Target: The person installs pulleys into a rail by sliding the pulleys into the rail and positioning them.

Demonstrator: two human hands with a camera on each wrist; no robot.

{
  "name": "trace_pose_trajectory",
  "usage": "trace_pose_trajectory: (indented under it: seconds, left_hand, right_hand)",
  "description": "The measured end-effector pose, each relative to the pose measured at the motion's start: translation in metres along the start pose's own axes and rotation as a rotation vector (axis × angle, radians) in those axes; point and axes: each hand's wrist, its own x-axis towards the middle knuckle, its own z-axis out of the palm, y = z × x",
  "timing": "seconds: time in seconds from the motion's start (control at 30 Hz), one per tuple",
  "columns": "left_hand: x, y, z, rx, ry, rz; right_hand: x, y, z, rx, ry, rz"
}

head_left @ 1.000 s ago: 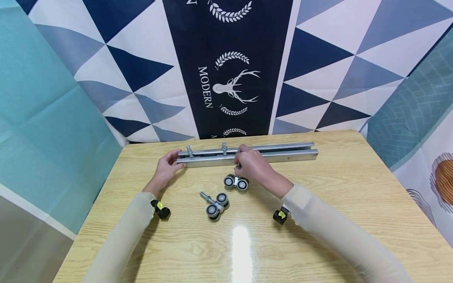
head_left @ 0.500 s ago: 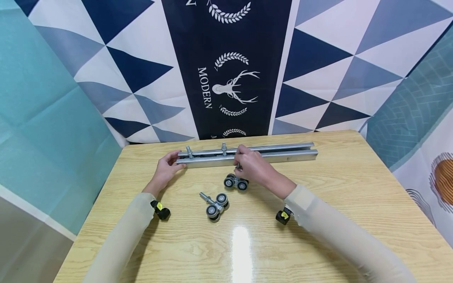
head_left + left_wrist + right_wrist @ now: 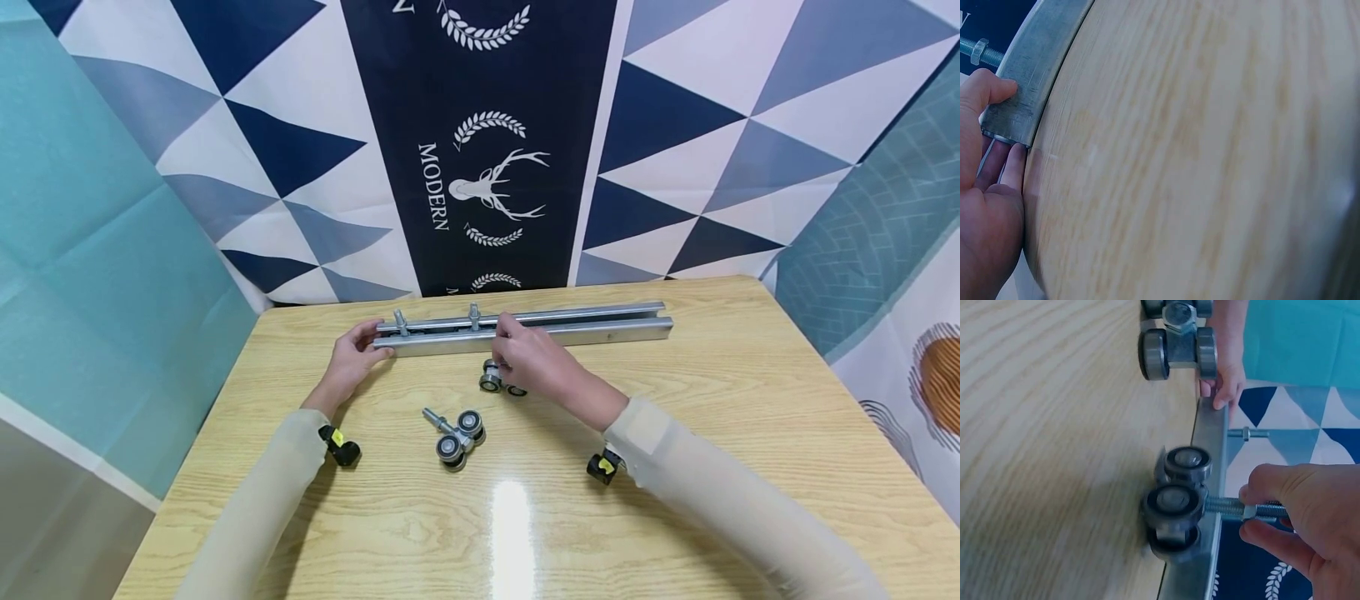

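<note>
Steel threads of a bolt (image 3: 1221, 506) are clamped between the fingers of the right hand (image 3: 534, 358), a nut (image 3: 1249, 512) partway along; at the bolt's end is its roller trolley (image 3: 1174, 503), round wheels dark-ringed, just in front of a smooth, slotted metal rail (image 3: 450, 342) (whether they touch the wood, I cannot tell). Fingers and thumb of the left hand (image 3: 352, 352) grip the rail's left end. Two upright studs (image 3: 474, 317) rise from its slot. Nearer the person, a second trolley (image 3: 465, 437) lies on the pale, grained counter (image 3: 375, 525).
</note>
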Motion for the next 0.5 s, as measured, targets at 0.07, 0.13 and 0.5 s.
trace_pose_trajectory:
  seconds: [0.07,0.13,0.5]
  left_hand:
    - [0.000,0.000,0.000,-0.002,-0.003,-0.002]
    - [0.000,0.000,0.000,-0.003,-0.005,-0.002]
    - [0.001,0.000,-0.001,0.017,0.002,0.009]
  right_hand:
    - [-0.001,0.000,0.001,-0.007,0.013,-0.019]
    - [-0.002,0.000,0.002,-0.015,0.023,-0.028]
    - [0.002,0.000,-0.011,0.085,-0.061,0.103]
